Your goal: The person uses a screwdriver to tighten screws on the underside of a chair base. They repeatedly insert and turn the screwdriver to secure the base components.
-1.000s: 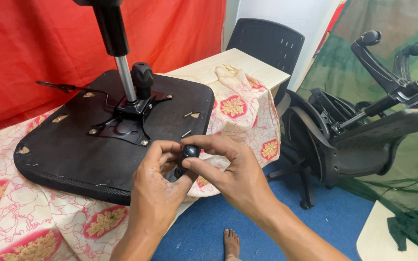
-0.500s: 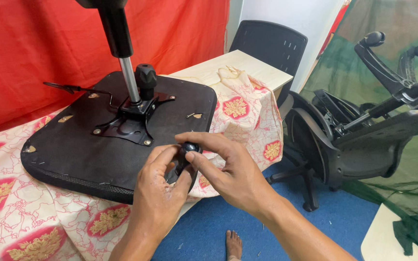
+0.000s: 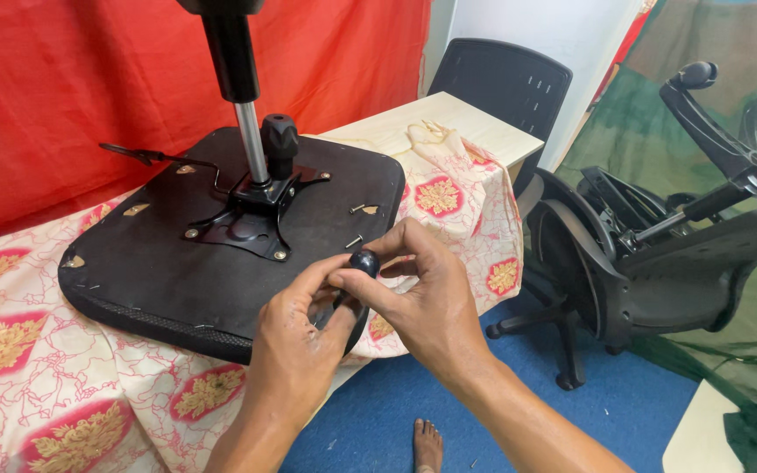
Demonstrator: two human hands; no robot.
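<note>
Your hands meet just off the counter's (image 3: pixel 10 368) near edge — left hand (image 3: pixel 295 355) and right hand (image 3: pixel 427 302) together pinching a small dark round knob (image 3: pixel 364 262). It is not yet fitted anywhere. The upturned seat base (image 3: pixel 159 263) lies on the cloth, its mechanism plate (image 3: pixel 247 219) bolted, two loose screws (image 3: pixel 357 223) beside it.

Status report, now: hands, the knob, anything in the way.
Left hand and right hand both pinch the small dark knob. Upturned seat base just behind. Nothing between.
</note>
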